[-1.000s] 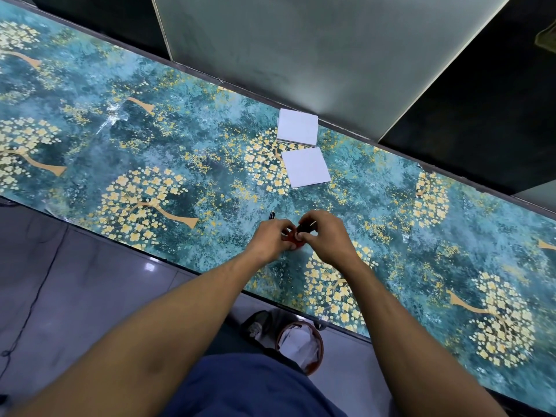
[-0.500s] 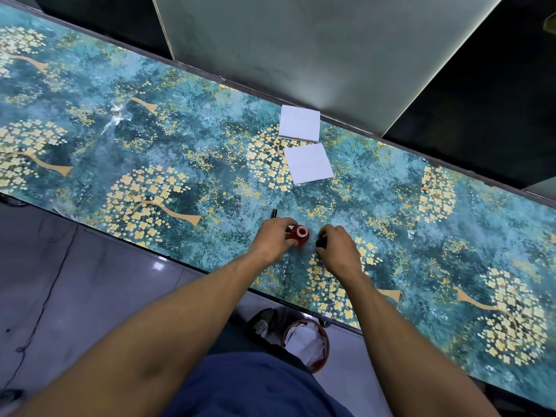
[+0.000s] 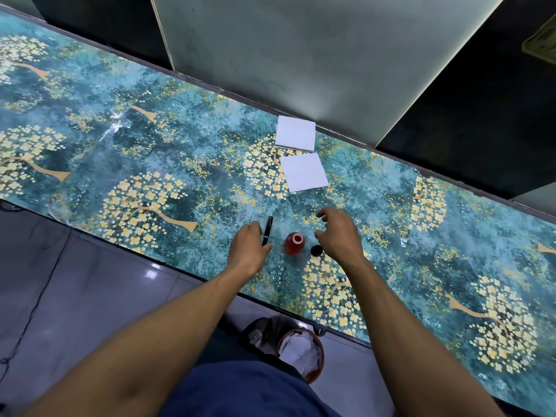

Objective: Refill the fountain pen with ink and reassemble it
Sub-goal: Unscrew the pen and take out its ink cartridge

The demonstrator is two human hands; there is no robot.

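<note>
A small bottle of red ink [image 3: 294,243] stands uncapped on the patterned table, near its front edge. Its black cap [image 3: 316,250] lies on the table just right of it. A black fountain pen [image 3: 267,230] lies left of the bottle, pointing away from me. My left hand [image 3: 248,246] hovers right beside the pen, fingers spread, holding nothing. My right hand [image 3: 338,231] is raised above and right of the cap, fingers loosely curled and empty.
Two white paper squares [image 3: 304,172] [image 3: 295,137] lie farther back near the wall. The table [image 3: 150,164] has a teal cover with gold trees. Below its front edge stands a waste bin [image 3: 301,353] with crumpled paper on the grey tiled floor.
Both hands were on the bottle, unscrewing its cap. The right hand set the cap down beside the bottle and lifted away; the left hand let go and moved left to the pen.
</note>
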